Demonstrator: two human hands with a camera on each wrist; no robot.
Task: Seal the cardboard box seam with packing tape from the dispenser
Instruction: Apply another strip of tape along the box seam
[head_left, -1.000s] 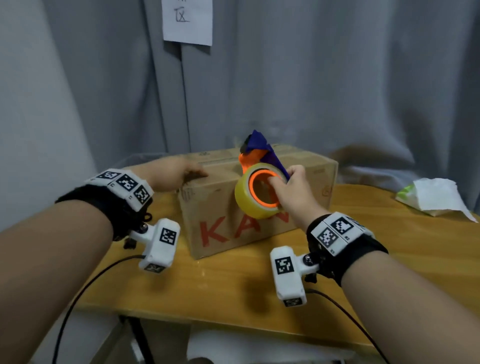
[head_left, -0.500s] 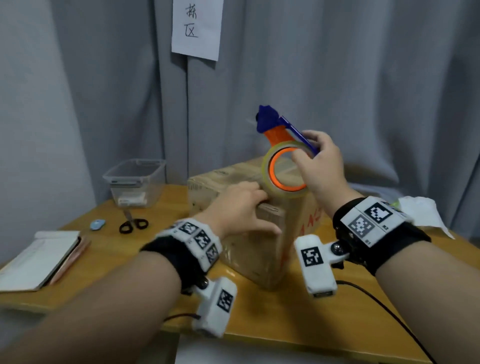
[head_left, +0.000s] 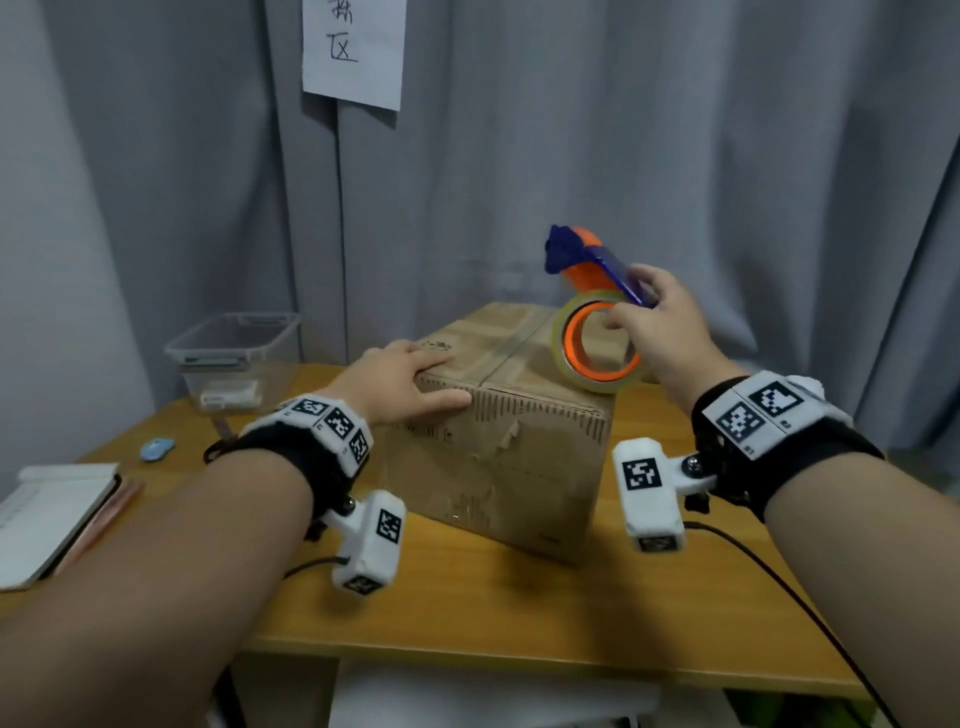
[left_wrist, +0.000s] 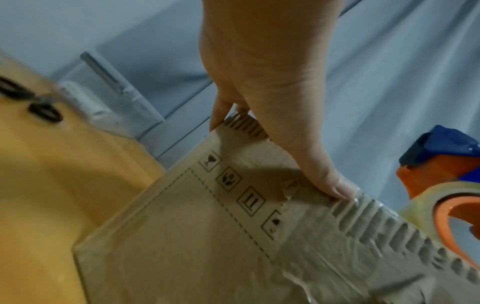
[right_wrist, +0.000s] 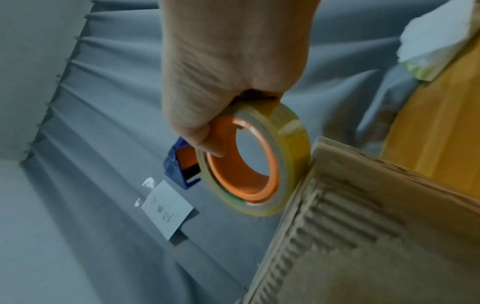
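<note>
The cardboard box (head_left: 498, 447) stands on the wooden table (head_left: 519, 613) with a short end toward me, and its seam (head_left: 511, 351) runs away along the top. My left hand (head_left: 415, 379) rests on the near left top corner, fingers flat on top and thumb against the front face; the left wrist view shows the thumb (left_wrist: 319, 176) along that box (left_wrist: 207, 236) edge. My right hand (head_left: 654, 322) grips the tape dispenser (head_left: 592, 343), an orange core with a blue cutter and a clear yellowish roll. The roll (right_wrist: 257, 164) touches the box's (right_wrist: 363, 226) top right edge.
A clear plastic container (head_left: 234, 353) stands at the back left, with scissors (left_wrist: 39, 102) beside it. A small blue object (head_left: 157, 448) and a notebook (head_left: 52, 514) lie at the left. A tissue pack (right_wrist: 441, 35) sits at the right. Grey curtains with a paper sign (head_left: 353, 49) hang close behind.
The box has turned from long side to short end toward me. My left hand shifted to the near corner. My right hand lifted the dispenser, then brought it down onto the box top.
</note>
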